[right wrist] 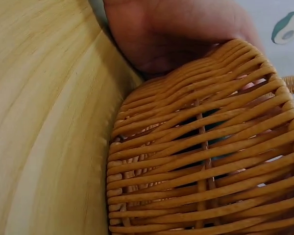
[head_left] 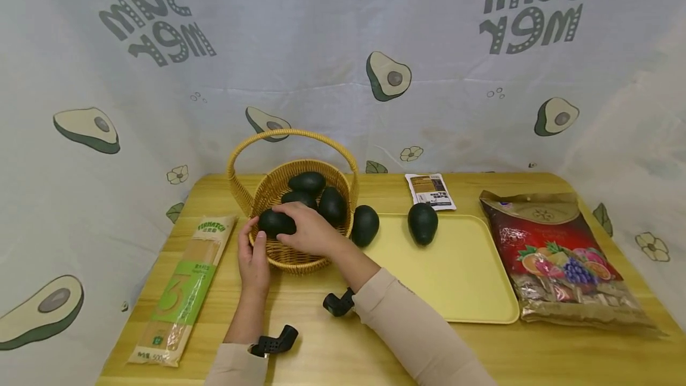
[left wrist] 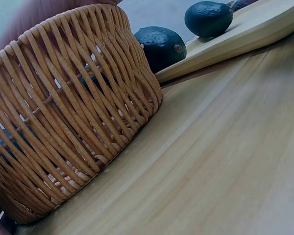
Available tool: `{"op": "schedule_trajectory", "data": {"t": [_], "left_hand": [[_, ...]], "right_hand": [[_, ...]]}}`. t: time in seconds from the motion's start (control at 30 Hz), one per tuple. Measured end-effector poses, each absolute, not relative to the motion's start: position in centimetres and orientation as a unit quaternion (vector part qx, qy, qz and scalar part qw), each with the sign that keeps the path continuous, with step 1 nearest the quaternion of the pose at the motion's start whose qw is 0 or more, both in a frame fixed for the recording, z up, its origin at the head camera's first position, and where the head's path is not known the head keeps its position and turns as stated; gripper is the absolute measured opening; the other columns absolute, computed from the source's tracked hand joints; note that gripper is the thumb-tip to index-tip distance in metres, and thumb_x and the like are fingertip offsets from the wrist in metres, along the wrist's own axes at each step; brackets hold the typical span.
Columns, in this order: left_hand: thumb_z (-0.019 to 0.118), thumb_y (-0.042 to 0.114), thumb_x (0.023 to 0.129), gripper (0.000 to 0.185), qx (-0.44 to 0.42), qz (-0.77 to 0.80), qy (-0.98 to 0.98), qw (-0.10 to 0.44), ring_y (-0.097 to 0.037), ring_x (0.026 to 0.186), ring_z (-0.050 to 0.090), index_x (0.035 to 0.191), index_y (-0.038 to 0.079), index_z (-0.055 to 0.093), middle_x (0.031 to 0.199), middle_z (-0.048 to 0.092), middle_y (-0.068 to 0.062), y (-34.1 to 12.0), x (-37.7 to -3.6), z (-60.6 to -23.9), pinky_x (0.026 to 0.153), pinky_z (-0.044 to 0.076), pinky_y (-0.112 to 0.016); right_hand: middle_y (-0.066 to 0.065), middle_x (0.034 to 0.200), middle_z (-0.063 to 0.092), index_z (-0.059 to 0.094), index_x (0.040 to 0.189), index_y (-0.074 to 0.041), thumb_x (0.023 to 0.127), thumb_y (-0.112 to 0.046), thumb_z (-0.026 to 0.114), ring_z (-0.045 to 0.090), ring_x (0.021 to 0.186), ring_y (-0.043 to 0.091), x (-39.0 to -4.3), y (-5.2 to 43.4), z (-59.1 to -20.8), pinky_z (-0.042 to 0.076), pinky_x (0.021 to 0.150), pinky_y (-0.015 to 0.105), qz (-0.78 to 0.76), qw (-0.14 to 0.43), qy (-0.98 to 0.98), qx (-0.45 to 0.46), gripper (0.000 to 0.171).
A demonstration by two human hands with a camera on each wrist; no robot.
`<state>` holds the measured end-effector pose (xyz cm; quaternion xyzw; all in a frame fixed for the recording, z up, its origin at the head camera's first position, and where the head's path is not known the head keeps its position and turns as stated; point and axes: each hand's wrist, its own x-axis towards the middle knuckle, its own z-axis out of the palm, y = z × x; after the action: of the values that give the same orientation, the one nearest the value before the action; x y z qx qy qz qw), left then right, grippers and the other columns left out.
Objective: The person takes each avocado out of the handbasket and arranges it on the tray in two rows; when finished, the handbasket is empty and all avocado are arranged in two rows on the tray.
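Head view: right hand (head_left: 311,231) is curling round an avocado (head_left: 276,223); left hand (head_left: 253,258) is bracing the basket (head_left: 278,186), best held firm.

The backdrop cloth (head_left: 343,46) carries the printed word "SUMMER" twice, upper left and upper right, each split over two lines and appearing mirrored in the head view. The spaghetti packet (head_left: 182,290) at the table's left shows a brand line near its top, roughly "FIRMATCH" but not sharp enough to confirm, a large "3" on its green band, and "500" at its bottom edge. The small sachet (head_left: 430,190) behind the tray bears print too small to read. The sweets bag (head_left: 557,255) at right shows no legible lettering.
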<state>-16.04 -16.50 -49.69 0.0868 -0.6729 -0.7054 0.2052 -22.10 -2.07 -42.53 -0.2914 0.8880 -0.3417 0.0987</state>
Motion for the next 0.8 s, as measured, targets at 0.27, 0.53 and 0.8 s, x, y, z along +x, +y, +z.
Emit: {"op": "schedule_trajectory", "data": {"t": [0.27,0.53,0.8], "left_hand": [[0.042,0.015,0.108,0.04,0.088,-0.707,-0.672,0.203,-0.022,0.149,0.03,0.146,0.003,0.045,0.158,0.037,-0.01,-16.54,-15.88,-49.72,0.109,0.031,-0.021],[0.042,0.017,0.109,0.04,0.084,-0.706,-0.675,0.197,-0.023,0.15,0.03,0.147,0.004,0.044,0.16,0.035,-0.009,-16.41,-15.89,-49.66,0.111,0.031,-0.024],[0.043,0.015,0.108,0.04,0.082,-0.706,-0.674,0.203,-0.023,0.146,0.036,0.146,0.002,0.044,0.158,0.038,-0.011,-16.36,-15.96,-49.63,0.103,0.035,-0.011]], "right_hand": [[0.008,0.155,0.047,0.046,0.155,-0.023,0.096,-0.03,0.071,0.044,0.143,0.03,-22.2,-2.84,-43.07,0.045,0.112,0.047,-0.284,0.098,0.908,-0.294,0.064],[0.008,0.149,0.052,0.051,0.151,-0.023,0.094,-0.032,0.074,0.055,0.134,0.028,-22.21,-2.88,-43.27,0.048,0.109,0.044,-0.276,0.087,0.915,-0.28,0.062],[0.007,0.152,0.051,0.051,0.148,-0.023,0.093,-0.034,0.076,0.055,0.135,0.026,-22.29,-3.11,-43.44,0.047,0.11,0.044,-0.301,0.113,0.908,-0.268,0.062]]}}
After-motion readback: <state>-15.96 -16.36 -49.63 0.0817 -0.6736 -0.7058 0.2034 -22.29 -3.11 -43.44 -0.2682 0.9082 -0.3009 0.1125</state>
